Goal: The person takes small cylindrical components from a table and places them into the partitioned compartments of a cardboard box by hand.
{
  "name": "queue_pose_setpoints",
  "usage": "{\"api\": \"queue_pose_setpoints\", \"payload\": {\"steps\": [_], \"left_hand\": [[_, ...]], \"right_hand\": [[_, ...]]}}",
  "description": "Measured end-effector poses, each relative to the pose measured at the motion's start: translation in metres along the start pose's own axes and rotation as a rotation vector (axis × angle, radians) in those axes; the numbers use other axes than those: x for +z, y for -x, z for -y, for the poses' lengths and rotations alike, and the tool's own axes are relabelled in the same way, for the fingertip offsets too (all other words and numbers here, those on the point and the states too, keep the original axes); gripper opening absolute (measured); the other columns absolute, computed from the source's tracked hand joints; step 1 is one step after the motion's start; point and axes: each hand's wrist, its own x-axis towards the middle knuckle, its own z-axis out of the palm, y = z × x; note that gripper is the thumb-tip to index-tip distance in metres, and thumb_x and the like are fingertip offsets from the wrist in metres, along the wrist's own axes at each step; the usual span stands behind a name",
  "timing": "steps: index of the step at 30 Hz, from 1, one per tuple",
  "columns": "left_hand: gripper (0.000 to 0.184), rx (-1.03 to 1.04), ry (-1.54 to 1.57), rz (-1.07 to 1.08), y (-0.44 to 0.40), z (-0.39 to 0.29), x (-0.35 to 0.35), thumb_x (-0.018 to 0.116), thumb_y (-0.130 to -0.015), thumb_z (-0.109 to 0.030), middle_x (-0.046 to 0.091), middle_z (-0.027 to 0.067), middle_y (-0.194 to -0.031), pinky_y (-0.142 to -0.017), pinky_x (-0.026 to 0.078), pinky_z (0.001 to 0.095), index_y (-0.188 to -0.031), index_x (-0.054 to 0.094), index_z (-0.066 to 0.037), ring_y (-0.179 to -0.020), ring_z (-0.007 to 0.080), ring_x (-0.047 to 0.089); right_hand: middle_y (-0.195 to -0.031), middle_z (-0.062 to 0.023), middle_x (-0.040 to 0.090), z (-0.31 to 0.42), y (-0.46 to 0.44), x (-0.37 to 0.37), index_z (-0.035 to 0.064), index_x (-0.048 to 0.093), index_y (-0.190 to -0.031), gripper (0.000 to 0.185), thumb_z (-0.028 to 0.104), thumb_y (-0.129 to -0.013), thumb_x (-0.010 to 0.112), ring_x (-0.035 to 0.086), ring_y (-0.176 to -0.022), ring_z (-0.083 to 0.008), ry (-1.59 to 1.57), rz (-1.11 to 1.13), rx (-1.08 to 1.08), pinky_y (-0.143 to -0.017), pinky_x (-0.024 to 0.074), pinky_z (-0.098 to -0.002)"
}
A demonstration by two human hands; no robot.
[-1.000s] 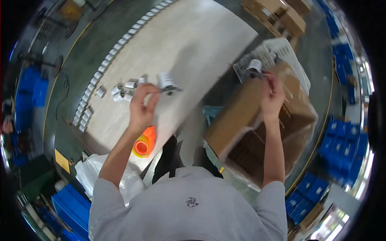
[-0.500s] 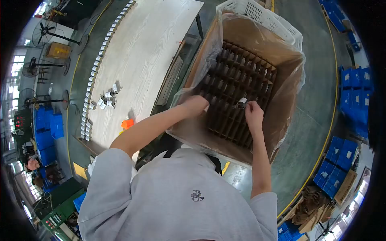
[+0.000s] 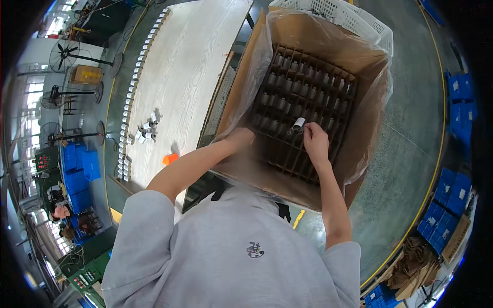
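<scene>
My right hand (image 3: 316,141) is over the carton's divider grid, thumb and fingers closed on a small silver cylindrical metal part (image 3: 298,123) with a darker ringed end. The part is tilted above the cells. Near the left inner wall of the carton (image 3: 292,194) is my left hand (image 3: 240,139), its fingers smeared by motion, so I cannot make out whether it holds anything. Brown cardboard dividers (image 3: 321,78) split the carton into rows of cells. Similar metal parts stand in many far cells, while the near cells look dark. Clear plastic lining (image 3: 381,84) hangs over the rim.
Left of the carton stands a pale wooden table (image 3: 187,66), with a row of metal parts (image 3: 134,77) along its far edge. A small cluster of parts (image 3: 146,132) and an orange object (image 3: 170,158) lie on it. White plastic baskets (image 3: 354,20) stand behind the carton.
My left hand has moved slightly left and lower, toward the carton's near-left wall. My right hand has shifted a little left, still holding the metal part. The view has turned slightly.
</scene>
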Motion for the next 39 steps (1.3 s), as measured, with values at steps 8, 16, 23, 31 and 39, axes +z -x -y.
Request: {"api": "queue_pose_setpoints", "payload": {"steps": [8,16,23,31,39], "left_hand": [[0.019,-0.086,-0.113,-0.126,-0.027,0.003,0.044,0.052,-0.075,-0.009,0.064,0.0175,-0.078,-0.062,0.05,0.0426,-0.089,0.064,-0.006,-0.078,0.0331,0.063],[0.017,-0.013,-0.183,-0.048,-0.031,0.011,0.094,0.052,-0.074,-0.011,0.065,0.0116,-0.082,-0.053,0.049,0.0398,-0.078,0.068,-0.009,-0.075,0.0286,0.064],[0.02,0.172,-0.453,0.116,0.006,-0.023,0.045,0.051,-0.079,-0.013,0.065,0.0089,-0.094,-0.055,0.048,0.0374,-0.086,0.069,-0.01,-0.083,0.0245,0.063],[0.02,0.073,-0.459,0.164,-0.004,-0.007,0.076,0.05,-0.082,-0.016,0.065,0.0071,-0.096,-0.058,0.048,0.0382,-0.087,0.068,-0.011,-0.084,0.0229,0.063],[0.023,0.098,-0.279,0.214,-0.013,-0.021,0.083,0.054,-0.079,-0.019,0.064,0.0053,-0.098,-0.062,0.048,0.0425,-0.097,0.067,-0.012,-0.085,0.0237,0.062]], "right_hand": [[-0.088,-0.0149,0.061,-0.004,0.003,0.005,0.0032,0.058,-0.088,0.011,0.012,-0.082,0.053,0.058,-0.08,-0.0353,-0.02,-0.003,-0.012,-0.068,0.0466,-0.0406],[-0.085,-0.0143,0.06,-0.001,0.01,0.018,0.0033,0.057,-0.084,0.009,0.01,-0.079,0.055,0.059,-0.077,-0.0338,0.013,0.018,-0.103,-0.066,0.0469,-0.0415],[-0.086,-0.0143,0.06,0.003,0.004,0.06,0.0045,0.058,-0.085,0.01,0.011,-0.078,0.056,0.058,-0.08,-0.0342,-0.015,0.306,-0.275,-0.068,0.0467,-0.0414],[-0.083,-0.0174,0.059,-0.004,0.01,0.125,0.0029,0.058,-0.079,0.008,0.008,-0.076,0.053,0.057,-0.08,-0.037,0.083,0.491,-0.327,-0.068,0.0472,-0.0426],[-0.08,-0.012,0.064,-0.018,0.025,0.18,0.009,0.063,-0.074,0.01,0.014,-0.072,0.055,0.063,-0.068,-0.0271,0.642,0.476,-0.342,-0.056,0.0497,-0.0381]]}}
